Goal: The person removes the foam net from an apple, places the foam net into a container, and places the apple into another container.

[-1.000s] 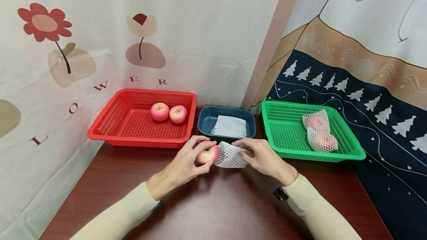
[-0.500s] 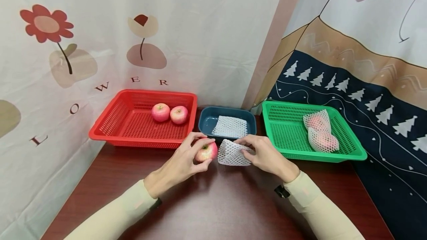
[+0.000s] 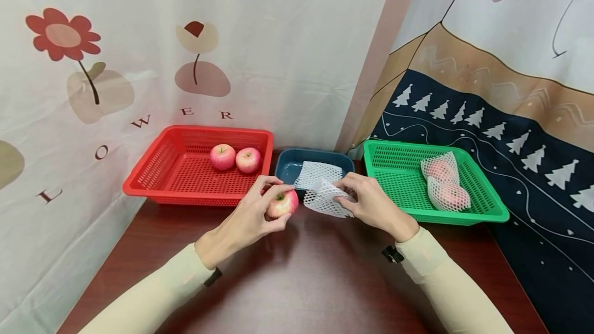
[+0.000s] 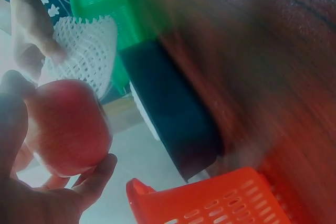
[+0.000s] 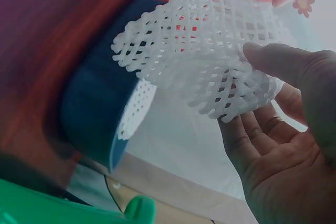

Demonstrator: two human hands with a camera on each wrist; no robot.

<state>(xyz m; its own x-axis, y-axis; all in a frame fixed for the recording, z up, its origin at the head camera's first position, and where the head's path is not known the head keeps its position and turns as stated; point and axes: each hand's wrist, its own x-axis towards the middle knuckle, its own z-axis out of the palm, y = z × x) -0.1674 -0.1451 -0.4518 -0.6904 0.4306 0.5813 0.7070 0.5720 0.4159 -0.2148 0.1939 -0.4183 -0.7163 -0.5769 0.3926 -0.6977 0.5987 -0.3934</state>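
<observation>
My left hand [image 3: 248, 220] grips a red-and-yellow apple [image 3: 283, 204], fingers over the top and thumb below, above the table. Just to its right, my right hand [image 3: 371, 202] pinches a white foam net sleeve [image 3: 327, 200] between thumb and fingers. In the right wrist view the sleeve [image 5: 205, 45] spreads out with its mouth partly open, and the apple shows behind it at the top. A narrow gap separates apple and sleeve in the head view. The left wrist view shows the apple [image 4: 71, 127] close up in the fingers.
A red basket [image 3: 185, 201] with two bare apples [image 3: 235, 159] stands at the left. Behind the hands, a dark blue tray [image 3: 287, 161] holds flat foam netting [image 3: 317, 171]. At the right a green basket [image 3: 390, 184] contains two net-wrapped apples [image 3: 445, 182].
The apple and the left hand have shifted slightly left and up. The right hand has lifted the sleeve away from the apple and a little higher, and its mouth has changed shape.
</observation>
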